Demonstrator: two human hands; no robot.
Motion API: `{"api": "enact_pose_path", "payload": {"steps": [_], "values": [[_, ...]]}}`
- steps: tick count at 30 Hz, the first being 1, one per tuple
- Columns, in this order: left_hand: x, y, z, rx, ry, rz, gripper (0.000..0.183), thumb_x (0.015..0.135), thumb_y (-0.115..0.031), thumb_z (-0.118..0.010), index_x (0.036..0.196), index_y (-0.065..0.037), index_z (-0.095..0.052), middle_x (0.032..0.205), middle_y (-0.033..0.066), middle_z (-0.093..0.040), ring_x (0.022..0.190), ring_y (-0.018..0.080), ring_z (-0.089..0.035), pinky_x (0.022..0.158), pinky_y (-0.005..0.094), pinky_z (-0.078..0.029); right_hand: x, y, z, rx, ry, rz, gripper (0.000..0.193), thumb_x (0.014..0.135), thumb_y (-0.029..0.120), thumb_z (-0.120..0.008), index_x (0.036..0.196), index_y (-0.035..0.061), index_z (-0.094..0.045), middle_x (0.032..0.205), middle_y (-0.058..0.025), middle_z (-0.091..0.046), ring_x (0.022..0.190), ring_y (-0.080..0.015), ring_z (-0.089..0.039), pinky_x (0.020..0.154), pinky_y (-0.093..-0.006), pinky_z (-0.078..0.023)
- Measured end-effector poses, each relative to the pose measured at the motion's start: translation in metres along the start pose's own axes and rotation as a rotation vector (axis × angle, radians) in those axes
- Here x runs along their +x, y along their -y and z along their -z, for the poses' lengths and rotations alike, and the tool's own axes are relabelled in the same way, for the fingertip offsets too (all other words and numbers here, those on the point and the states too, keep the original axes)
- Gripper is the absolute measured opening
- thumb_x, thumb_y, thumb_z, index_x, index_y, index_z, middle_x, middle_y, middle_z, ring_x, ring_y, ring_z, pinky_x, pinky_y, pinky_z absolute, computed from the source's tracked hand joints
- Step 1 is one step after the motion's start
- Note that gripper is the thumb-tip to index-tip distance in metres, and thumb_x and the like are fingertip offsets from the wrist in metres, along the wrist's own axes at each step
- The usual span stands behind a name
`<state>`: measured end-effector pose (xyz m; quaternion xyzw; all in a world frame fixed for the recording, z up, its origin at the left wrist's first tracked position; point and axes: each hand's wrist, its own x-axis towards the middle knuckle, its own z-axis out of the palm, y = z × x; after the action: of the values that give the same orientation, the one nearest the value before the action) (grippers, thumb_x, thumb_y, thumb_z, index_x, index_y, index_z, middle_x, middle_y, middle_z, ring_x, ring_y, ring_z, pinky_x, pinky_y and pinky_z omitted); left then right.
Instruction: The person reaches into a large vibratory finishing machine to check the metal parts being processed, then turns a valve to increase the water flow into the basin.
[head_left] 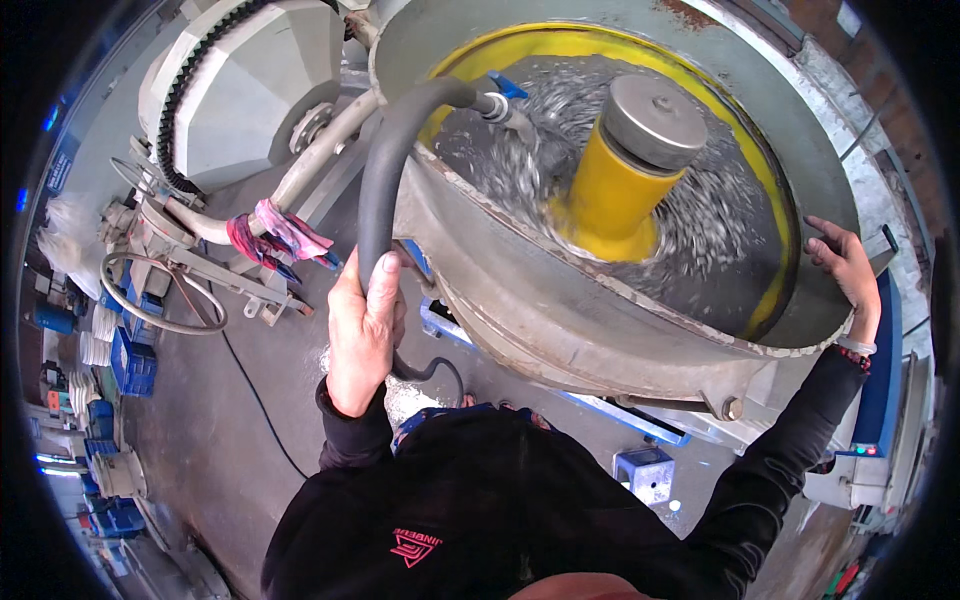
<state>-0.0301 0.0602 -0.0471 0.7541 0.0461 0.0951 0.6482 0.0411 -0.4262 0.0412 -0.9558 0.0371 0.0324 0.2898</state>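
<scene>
A thick black hose [382,170] is gripped by my left hand [362,335], the thumb lying up along it. It arches over the rim of a large round grey tub [560,330] and ends in a nozzle with a blue-handled valve [505,88]. Water seems to pour from it onto many small greyish pieces [720,215], smeared by motion. From their middle rises a yellow column [615,195] with a metal cap [655,125]. My right hand [848,268] is at the tub's right wall, fingers stretched out and holding nothing.
At the upper left stands a pale many-sided barrel [260,90] with a toothed belt. A pink and dark cloth [278,240] is tied on a bent pipe beside it. Blue crates [133,362] line the far left. A small blue stool [645,472] sits below the tub.
</scene>
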Motion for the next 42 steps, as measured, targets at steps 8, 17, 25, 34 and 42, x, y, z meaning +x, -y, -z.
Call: {"api": "enact_pose_path", "payload": {"steps": [8, 17, 25, 34, 42], "values": [[0.001, 0.005, -0.004, -0.036, -0.074, 0.027, 0.027, 0.093, -0.029, -0.042, 0.092, -0.005, -0.052, 0.052, -0.007, -0.032, 0.041, 0.0012, -0.027, 0.037, 0.0186, -0.021, 0.006, -0.005, 0.001, -0.083, 0.009, 0.073, 0.038, 0.082, 0.016, -0.057, 0.116, -0.0008, -0.052, 0.084, -0.0048, -0.06, 0.072, -0.0098, -0.05, 0.067, -0.0244, -0.043], [0.002, 0.004, -0.005, -0.037, -0.039, -0.001, 0.028, 0.093, -0.031, -0.041, 0.091, -0.005, -0.051, 0.051, -0.007, -0.032, 0.041, 0.0005, -0.026, 0.037, 0.0182, -0.019, 0.0, -0.008, 0.002, -0.084, -0.011, 0.01, 0.041, 0.081, 0.019, -0.059, 0.117, -0.0003, -0.052, 0.081, -0.0047, -0.06, 0.07, -0.0106, -0.05, 0.065, -0.0248, -0.043], [0.0, 0.001, -0.003, -0.04, -0.047, 0.037, 0.028, 0.093, -0.031, -0.042, 0.091, -0.005, -0.051, 0.053, -0.0067, -0.032, 0.041, 0.0011, -0.027, 0.037, 0.0185, -0.02, 0.003, -0.007, 0.003, -0.1, -0.004, 0.016, 0.04, 0.081, 0.018, -0.059, 0.116, 0.0003, -0.053, 0.082, -0.0039, -0.06, 0.07, -0.0107, -0.05, 0.066, -0.025, -0.043], [0.0, -0.005, -0.005, -0.034, -0.033, 0.026, 0.025, 0.092, -0.031, -0.044, 0.09, -0.006, -0.05, 0.052, -0.0079, -0.032, 0.04, -0.0001, -0.028, 0.035, 0.0173, -0.021, 0.004, -0.01, 0.004, -0.09, 0.016, 0.015, 0.042, 0.083, 0.019, -0.058, 0.121, 0.0026, -0.049, 0.083, -0.0021, -0.059, 0.07, -0.008, -0.048, 0.063, -0.0225, -0.042], [0.0, -0.004, -0.004, -0.058, -0.016, 0.028, 0.027, 0.092, -0.032, -0.044, 0.09, -0.005, -0.05, 0.052, -0.0074, -0.03, 0.039, 0.0007, -0.027, 0.035, 0.018, -0.02, 0.0, 0.001, -0.001, -0.061, -0.009, -0.038, 0.043, 0.081, 0.019, -0.061, 0.12, 0.0017, -0.051, 0.082, -0.0031, -0.06, 0.069, -0.0086, -0.047, 0.064, -0.0235, -0.041]]}}
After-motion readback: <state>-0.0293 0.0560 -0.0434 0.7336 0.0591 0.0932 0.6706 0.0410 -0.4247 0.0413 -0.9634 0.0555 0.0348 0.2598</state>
